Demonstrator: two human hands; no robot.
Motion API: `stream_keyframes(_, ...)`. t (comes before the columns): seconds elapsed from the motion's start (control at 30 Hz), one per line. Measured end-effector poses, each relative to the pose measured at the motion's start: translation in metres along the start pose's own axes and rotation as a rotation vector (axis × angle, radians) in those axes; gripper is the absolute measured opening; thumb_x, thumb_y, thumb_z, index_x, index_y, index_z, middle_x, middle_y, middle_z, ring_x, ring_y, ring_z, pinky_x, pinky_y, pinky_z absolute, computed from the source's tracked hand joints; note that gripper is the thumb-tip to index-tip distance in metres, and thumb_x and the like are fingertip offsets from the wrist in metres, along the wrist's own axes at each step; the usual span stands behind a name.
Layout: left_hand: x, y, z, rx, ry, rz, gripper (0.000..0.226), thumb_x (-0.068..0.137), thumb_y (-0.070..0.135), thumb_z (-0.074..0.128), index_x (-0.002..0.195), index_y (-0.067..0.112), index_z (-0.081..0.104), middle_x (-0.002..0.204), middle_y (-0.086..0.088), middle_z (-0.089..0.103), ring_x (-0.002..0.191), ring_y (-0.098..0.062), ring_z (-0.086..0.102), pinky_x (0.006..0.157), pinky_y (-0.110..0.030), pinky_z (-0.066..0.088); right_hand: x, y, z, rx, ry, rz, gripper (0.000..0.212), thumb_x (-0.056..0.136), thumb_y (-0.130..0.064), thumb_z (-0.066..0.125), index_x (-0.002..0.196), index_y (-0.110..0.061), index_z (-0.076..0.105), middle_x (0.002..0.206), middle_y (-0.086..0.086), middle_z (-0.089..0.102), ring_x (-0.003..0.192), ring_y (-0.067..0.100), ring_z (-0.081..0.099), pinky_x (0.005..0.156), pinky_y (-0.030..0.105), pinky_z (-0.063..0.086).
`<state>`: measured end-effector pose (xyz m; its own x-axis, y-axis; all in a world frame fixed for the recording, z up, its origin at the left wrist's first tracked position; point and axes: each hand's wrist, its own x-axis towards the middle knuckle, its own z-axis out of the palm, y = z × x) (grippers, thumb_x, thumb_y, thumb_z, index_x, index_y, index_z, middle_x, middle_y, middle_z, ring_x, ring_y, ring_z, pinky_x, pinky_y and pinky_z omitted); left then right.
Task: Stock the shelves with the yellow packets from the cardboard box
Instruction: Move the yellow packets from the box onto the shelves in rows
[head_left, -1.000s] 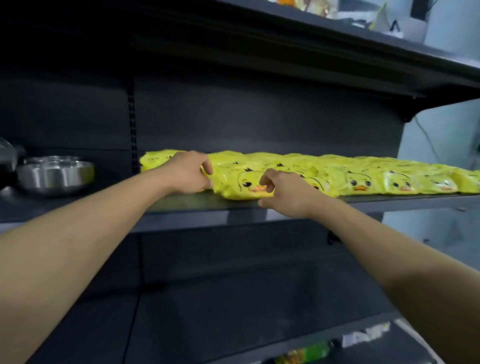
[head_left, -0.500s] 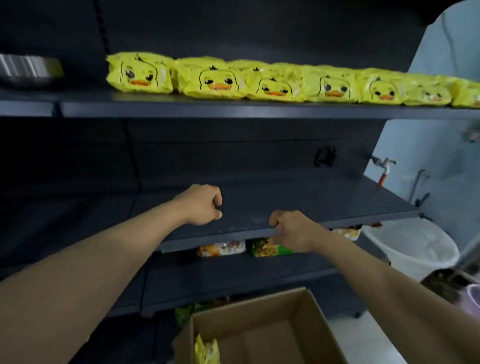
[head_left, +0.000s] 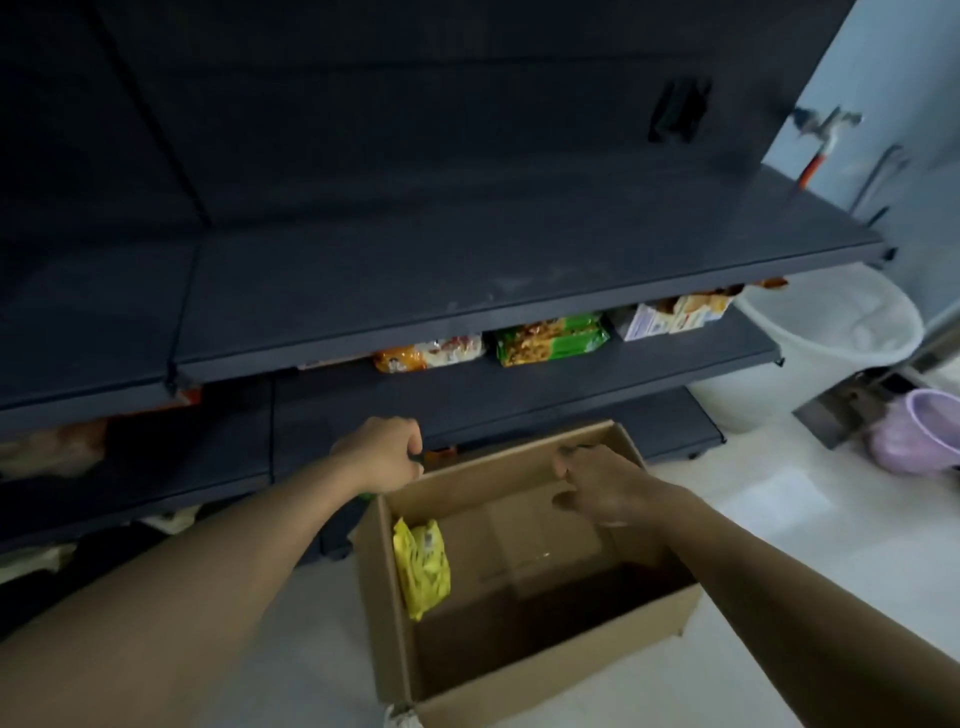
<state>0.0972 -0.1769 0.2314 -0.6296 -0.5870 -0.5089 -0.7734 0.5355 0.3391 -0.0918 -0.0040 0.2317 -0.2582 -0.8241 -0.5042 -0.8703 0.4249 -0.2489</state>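
Observation:
An open cardboard box (head_left: 550, 675) stands on the pale floor in front of the dark shelving. One yellow packet (head_left: 422, 570) leans upright against its left inner wall; the box floor beside it is bare. My left hand (head_left: 383, 456) hovers in a loose fist above the box's far left corner and holds nothing. My right hand (head_left: 602, 488) is over the box's far right part, fingers slightly apart and curled, with nothing in it. The dark shelf (head_left: 467, 291) above is bare.
A lower shelf (head_left: 519, 395) carries orange packets (head_left: 427, 354), green packets (head_left: 550, 340) and a white carton (head_left: 670, 317). A white bucket (head_left: 826, 332) and a lilac tub (head_left: 919, 436) stand on the floor to the right. A tap (head_left: 826, 130) is on the wall.
My view has dropped from the shelf lined with yellow packets down to the box. Both hands have left that shelf and come down over the box.

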Motion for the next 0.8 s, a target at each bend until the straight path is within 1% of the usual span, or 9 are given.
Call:
stream_keyframes(0.03,0.007,-0.008,0.008,-0.001,-0.025,-0.007,0.014,0.089,0.027,0.061,0.101,0.025,0.054,0.104,0.005,0.055,0.103,-0.018,0.056,0.092,-0.038,0.049,0.008,-0.001,0.01,0.023,-0.013,0.002,0.036,0.091,-0.031,0.055,0.12,-0.01,0.05,0.121,0.007,0.057,0.103,0.018,0.055,0.081,0.027,0.043)
stream_keyframes(0.13,0.028,-0.036,0.034,0.0,-0.08,-0.024,0.011,0.089,0.026,0.061,0.089,0.02,0.052,0.095,0.002,0.057,0.09,-0.02,0.058,0.082,-0.033,0.049,0.032,-0.007,0.037,0.091,-0.078,0.039,0.038,0.092,-0.028,0.056,0.126,-0.015,0.048,0.127,0.001,0.052,0.116,0.016,0.051,0.095,0.028,0.043)
stream_keyframes(0.2,0.04,-0.055,0.051,-0.007,-0.107,-0.059,0.01,0.087,0.027,0.063,0.088,0.022,0.054,0.101,-0.001,0.063,0.094,-0.021,0.06,0.086,-0.036,0.051,0.048,-0.014,0.055,0.144,-0.111,0.058,0.037,0.091,-0.027,0.057,0.126,-0.016,0.048,0.127,0.001,0.051,0.117,0.016,0.05,0.096,0.029,0.044)
stream_keyframes(0.3,0.057,-0.078,0.071,-0.011,-0.102,-0.088,0.011,0.084,0.027,0.065,0.084,0.027,0.054,0.104,0.0,0.066,0.099,-0.019,0.062,0.087,-0.035,0.052,0.076,-0.02,0.086,0.169,-0.165,0.071,0.036,0.092,-0.026,0.055,0.125,-0.015,0.048,0.125,0.005,0.054,0.112,0.017,0.052,0.09,0.027,0.044)
stream_keyframes(0.4,0.071,-0.094,0.09,-0.041,-0.123,-0.11,0.013,0.084,0.029,0.065,0.085,0.029,0.053,0.105,0.001,0.067,0.101,-0.019,0.062,0.087,-0.036,0.052,0.101,-0.024,0.121,0.218,-0.219,0.095,0.039,0.091,-0.029,0.056,0.126,-0.014,0.046,0.125,0.007,0.053,0.111,0.02,0.053,0.089,0.031,0.047)
stream_keyframes(0.53,0.083,-0.111,0.111,-0.075,-0.059,-0.114,0.012,0.087,0.028,0.059,0.099,0.028,0.056,0.108,0.002,0.066,0.104,-0.02,0.061,0.085,-0.039,0.053,0.133,-0.034,0.164,0.303,-0.278,0.09,0.041,0.092,-0.026,0.056,0.128,-0.012,0.043,0.124,0.01,0.053,0.105,0.021,0.055,0.077,0.028,0.048)
stream_keyframes(0.67,0.089,-0.116,0.128,-0.134,0.05,-0.112,0.019,0.09,0.021,0.058,0.109,0.022,0.058,0.109,0.003,0.066,0.103,-0.019,0.061,0.084,-0.035,0.052,0.168,-0.048,0.199,0.394,-0.302,0.047,0.055,0.089,-0.022,0.059,0.138,-0.016,0.033,0.12,0.014,0.054,0.099,0.024,0.057,0.071,0.031,0.047)
stream_keyframes(0.7,0.089,-0.117,0.131,-0.165,0.076,-0.114,0.019,0.09,0.019,0.058,0.109,0.02,0.058,0.108,0.002,0.066,0.102,-0.018,0.062,0.083,-0.034,0.052,0.178,-0.052,0.208,0.401,-0.3,0.024,0.061,0.088,-0.022,0.06,0.141,-0.017,0.031,0.122,0.016,0.053,0.103,0.027,0.056,0.074,0.031,0.047)
stream_keyframes(0.8,0.089,-0.121,0.145,-0.235,0.16,-0.12,0.019,0.088,0.016,0.06,0.106,0.021,0.058,0.105,0.003,0.066,0.099,-0.016,0.063,0.081,-0.038,0.054,0.208,-0.065,0.233,0.398,-0.302,-0.058,0.081,0.084,-0.023,0.067,0.148,-0.021,0.017,0.135,0.02,0.044,0.122,0.032,0.047,0.093,0.032,0.042)
